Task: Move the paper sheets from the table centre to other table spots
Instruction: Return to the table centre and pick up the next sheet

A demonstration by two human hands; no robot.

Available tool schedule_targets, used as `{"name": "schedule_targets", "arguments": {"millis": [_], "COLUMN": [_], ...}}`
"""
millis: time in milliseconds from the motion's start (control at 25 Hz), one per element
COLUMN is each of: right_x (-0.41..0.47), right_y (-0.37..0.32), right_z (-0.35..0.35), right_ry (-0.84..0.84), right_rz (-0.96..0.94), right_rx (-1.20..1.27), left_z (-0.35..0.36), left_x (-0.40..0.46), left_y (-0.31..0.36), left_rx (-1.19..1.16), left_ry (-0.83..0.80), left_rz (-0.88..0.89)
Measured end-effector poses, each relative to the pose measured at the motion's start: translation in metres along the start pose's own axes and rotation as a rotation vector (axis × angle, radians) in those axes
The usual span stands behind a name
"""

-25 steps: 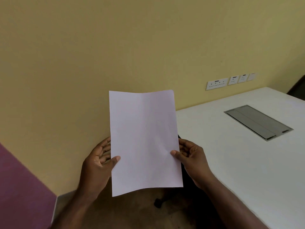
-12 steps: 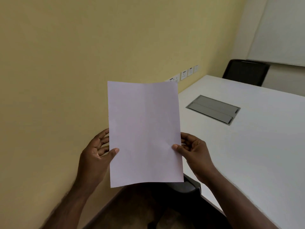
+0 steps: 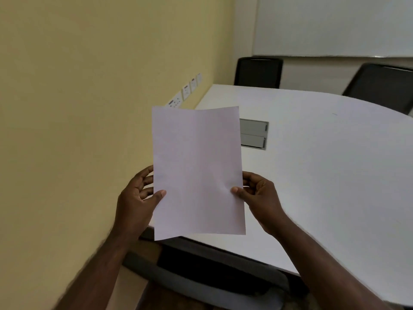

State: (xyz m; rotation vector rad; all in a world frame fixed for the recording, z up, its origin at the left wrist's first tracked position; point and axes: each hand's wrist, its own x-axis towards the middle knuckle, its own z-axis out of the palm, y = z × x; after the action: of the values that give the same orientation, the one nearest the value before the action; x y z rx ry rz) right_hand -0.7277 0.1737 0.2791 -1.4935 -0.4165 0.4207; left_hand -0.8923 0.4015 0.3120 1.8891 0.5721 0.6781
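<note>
A blank white paper sheet (image 3: 197, 171) is held upright in front of me, above the near left corner of the white table (image 3: 324, 175). My left hand (image 3: 138, 198) pinches its left edge with the thumb on the front. On the opposite edge, my right hand (image 3: 260, 198) grips the sheet the same way. A faint vertical crease runs down the sheet's middle. No other sheets show on the table.
A grey cable hatch (image 3: 253, 136) is set into the tabletop behind the sheet. Two black chairs (image 3: 258, 72) (image 3: 382, 86) stand at the far side. A yellow wall with sockets (image 3: 185, 91) runs along the left. Another chair seat (image 3: 212, 274) sits under the near edge.
My view has swung right, from the wall toward the table; the chairs and whiteboard have come into sight. The sheet stays held in both hands and now hangs over the table corner.
</note>
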Motion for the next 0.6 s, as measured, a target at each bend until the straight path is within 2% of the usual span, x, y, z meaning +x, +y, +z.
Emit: {"name": "schedule_targets", "arguments": {"millis": [360, 600], "right_x": [0.057, 0.116], "right_y": [0.06, 0.122], "right_z": [0.017, 0.026], "right_ry": [0.391, 0.511], "right_rz": [0.161, 0.298], "right_rx": [-0.125, -0.268], "left_z": [0.053, 0.105], "left_x": [0.147, 0.196], "left_y": [-0.087, -0.17], "left_rx": [0.022, 0.096], "left_ry": [-0.489, -0.619], "left_rz": [0.003, -0.055]}}
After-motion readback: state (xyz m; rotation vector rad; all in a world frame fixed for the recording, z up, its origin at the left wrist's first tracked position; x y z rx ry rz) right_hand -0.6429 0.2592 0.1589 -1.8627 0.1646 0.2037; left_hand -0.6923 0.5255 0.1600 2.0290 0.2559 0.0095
